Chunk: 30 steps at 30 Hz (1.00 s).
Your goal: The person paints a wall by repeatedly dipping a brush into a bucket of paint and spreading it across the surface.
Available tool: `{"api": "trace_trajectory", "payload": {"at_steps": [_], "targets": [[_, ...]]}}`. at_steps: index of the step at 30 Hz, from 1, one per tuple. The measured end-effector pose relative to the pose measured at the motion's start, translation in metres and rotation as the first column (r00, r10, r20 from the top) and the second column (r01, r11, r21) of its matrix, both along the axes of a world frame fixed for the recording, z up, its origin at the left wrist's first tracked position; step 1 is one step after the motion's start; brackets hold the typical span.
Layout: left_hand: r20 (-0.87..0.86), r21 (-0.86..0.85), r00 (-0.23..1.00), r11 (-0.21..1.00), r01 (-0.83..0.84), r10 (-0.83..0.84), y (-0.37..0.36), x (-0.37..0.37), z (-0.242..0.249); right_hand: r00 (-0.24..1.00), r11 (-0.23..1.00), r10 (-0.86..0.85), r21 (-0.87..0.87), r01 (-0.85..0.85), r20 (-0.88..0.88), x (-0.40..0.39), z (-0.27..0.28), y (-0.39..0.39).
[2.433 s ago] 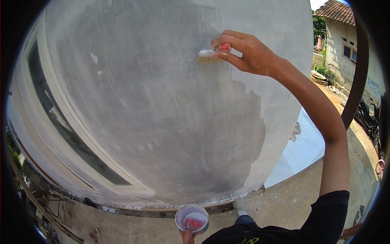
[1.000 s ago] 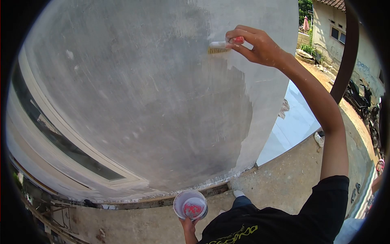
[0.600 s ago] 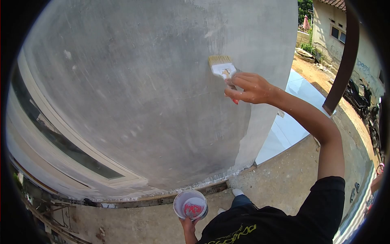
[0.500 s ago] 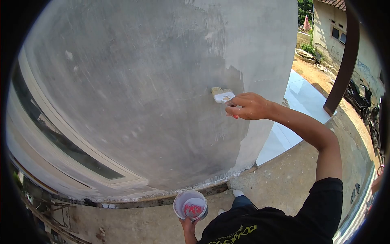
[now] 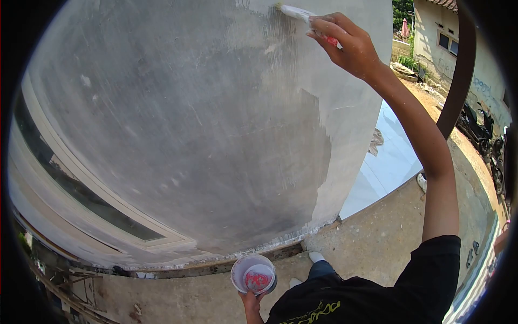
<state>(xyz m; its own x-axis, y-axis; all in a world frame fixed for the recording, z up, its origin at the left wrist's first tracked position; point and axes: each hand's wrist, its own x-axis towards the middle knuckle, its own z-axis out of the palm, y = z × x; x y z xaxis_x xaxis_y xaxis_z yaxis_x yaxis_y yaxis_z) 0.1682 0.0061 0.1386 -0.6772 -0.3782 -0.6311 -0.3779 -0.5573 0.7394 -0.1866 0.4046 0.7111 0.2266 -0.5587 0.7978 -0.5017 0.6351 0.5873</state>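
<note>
My right hand (image 5: 348,46) is raised high and closed around the red-marked handle of a paintbrush (image 5: 295,12). The brush's bristle end is at the upper part of the grey wall (image 5: 205,135), where darker, wet-looking strokes meet a lighter strip along the right. Low in front of my body, my left hand (image 5: 252,301) grips a whitish plastic bucket (image 5: 237,278) by its near side. Inside the bucket, a red pattern shows at the bottom; my left fingers are partly hidden by it.
A framed window (image 5: 108,205) is set in the wall at left. Pale tiles (image 5: 372,183) with a crumpled cloth (image 5: 376,141) lie beyond the wall's right edge, near a brown post (image 5: 458,81). Motorcycles (image 5: 480,127) stand at far right. Concrete floor (image 5: 372,243) runs below.
My right hand has swept the paintbrush upward from the wall's middle to near the top of the view, and my arm is straighter. My left hand and the bucket have stayed almost still.
</note>
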Motion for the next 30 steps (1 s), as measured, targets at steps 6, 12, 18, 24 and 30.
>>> {"api": "trace_trajectory", "payload": {"at_steps": [6, 12, 18, 24, 30], "targets": [[0.007, -0.015, 1.000, 1.000, -0.021, 0.021, 0.010, 0.001, 0.012, 0.955, 0.934, 0.028, 0.332, -0.131, 0.296, 0.019, -0.154, -0.017], [-0.011, -0.019, 1.000, 1.000, -0.008, 0.008, 0.007, -0.001, 0.012, 0.778, 0.956, -0.012, 0.236, -0.176, 0.628, 0.022, -0.124, -0.014], [-0.017, -0.028, 1.000, 1.000, 0.008, -0.009, 0.006, -0.005, 0.004, 0.958, 0.992, 0.125, 0.000, -0.129, 0.260, 0.012, -0.019, -0.004], [-0.035, 0.018, 0.999, 0.999, 0.034, -0.033, 0.007, -0.008, -0.004, 0.994, 0.994, 0.039, 0.098, -0.049, 0.103, 0.007, -0.056, -0.026], [-0.011, 0.008, 1.000, 1.000, 0.003, -0.003, 0.011, -0.009, 0.001, 0.828, 0.912, -0.089, 0.380, -0.156, 0.554, 0.031, -0.115, -0.043]]}}
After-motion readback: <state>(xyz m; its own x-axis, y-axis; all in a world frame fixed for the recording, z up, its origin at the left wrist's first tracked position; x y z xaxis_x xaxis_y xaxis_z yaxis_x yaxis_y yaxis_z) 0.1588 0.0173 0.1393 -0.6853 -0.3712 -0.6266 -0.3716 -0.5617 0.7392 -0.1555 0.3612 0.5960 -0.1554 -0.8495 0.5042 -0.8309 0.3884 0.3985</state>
